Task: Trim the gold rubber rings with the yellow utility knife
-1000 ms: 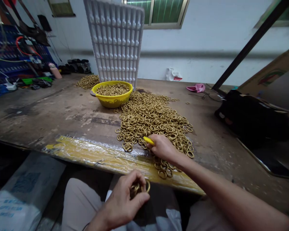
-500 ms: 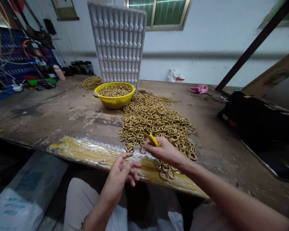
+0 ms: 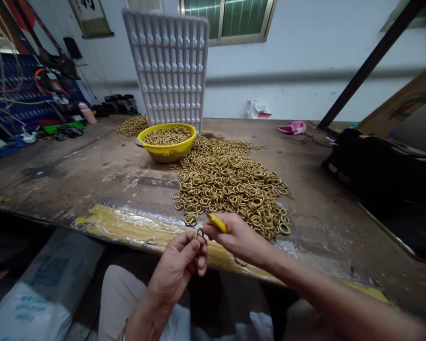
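Between the fingertips of my left hand (image 3: 184, 258) is a brass-coloured ring (image 3: 199, 233), held above the table's front edge. My right hand (image 3: 234, 237) is closed around a yellow-handled tool (image 3: 217, 222) with a dark tip, and its fingertips meet the same ring. Whether they also grip the ring is hard to tell. Behind my hands spreads a large heap of similar rings (image 3: 230, 180). A yellow bowl (image 3: 168, 152) filled with rings stands at the heap's back left.
A tall grey moulded tray (image 3: 170, 71) stands upright behind the bowl, beside a smaller ring pile (image 3: 132, 126). Black fabric (image 3: 379, 170) lies at the right, a pink cloth (image 3: 293, 127) at the back. Yellow tape (image 3: 128, 227) covers the table's front edge.
My left hand has closed on a ring. My right hand, still with the yellow tool, has moved left and down to meet it. The view has shifted slightly.
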Demonstrator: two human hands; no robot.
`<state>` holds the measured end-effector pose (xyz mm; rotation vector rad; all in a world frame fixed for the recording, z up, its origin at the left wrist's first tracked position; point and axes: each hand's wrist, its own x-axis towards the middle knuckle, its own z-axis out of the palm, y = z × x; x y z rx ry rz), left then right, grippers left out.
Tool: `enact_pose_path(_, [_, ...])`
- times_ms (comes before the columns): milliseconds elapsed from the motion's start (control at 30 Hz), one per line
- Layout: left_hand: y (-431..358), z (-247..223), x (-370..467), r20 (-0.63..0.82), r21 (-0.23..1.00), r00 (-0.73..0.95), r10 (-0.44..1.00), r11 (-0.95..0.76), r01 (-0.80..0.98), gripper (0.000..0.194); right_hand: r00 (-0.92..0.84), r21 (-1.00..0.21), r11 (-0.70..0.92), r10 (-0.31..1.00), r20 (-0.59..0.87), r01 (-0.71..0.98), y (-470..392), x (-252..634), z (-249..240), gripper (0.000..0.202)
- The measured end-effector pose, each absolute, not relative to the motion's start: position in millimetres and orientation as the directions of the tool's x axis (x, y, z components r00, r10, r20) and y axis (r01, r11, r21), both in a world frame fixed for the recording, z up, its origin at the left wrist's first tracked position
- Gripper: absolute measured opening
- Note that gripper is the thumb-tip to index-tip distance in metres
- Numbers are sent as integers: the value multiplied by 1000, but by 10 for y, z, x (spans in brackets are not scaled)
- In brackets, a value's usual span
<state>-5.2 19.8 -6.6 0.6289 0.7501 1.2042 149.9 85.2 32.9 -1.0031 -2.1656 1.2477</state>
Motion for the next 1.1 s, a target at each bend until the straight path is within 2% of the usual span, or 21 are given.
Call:
enact_pose_path(67, [199,-89,-61,-147,854,92,985,173,-490,24,-649,-627,562,752,116,539,803,1515,321,10])
enact_pose_path(100, [200,-102,-70,-127,886,58,990,139,-442,25,-669,-499,630,733,127,596,782,1520,316,9])
enact_pose_path(167, [200,-123,-96,-90,934,15,996,90,-345,26,-700,-315,691,706,103,651,754,1523,309,12])
enact_pose_path(233, [197,-131,-123,-57,972,-2,998,55,-228,26,-703,-215,700,707,76,681,748,1518,309,14])
enact_pose_path(367, [199,-122,-154,-7,999,3,1000,7,-54,27,-694,-136,691,719,34,710,756,1504,325,18])
enact_pose_path(533, [197,-85,-142,21,999,47,999,-20,-27,23,-684,-90,685,728,52,723,802,1498,320,22])
enact_pose_path(633, [135,-46,-135,41,998,81,996,-37,-50,23,-565,-33,567,824,40,823,1010,1625,291,18])
enact_pose_path(733, [71,-46,-132,51,992,172,984,-29,-125,25,-337,43,335,941,34,941,1329,1913,268,18])
enact_pose_path(833, [87,-96,-114,-46,946,225,973,115,-302,29,-222,65,218,973,64,974,1570,2169,246,17])
enact_pose_path(933, [160,-141,-95,-140,835,218,966,233,-499,29,-244,49,241,966,88,969,1649,2199,182,23])
enact_pose_path(1033, [221,-154,-104,-145,763,172,974,221,-607,19,-355,74,349,930,99,934,1647,2056,90,28])
enact_pose_path(1100, [243,-147,-124,-142,742,164,976,215,-635,14,-406,103,400,912,52,911,1650,1949,41,26])
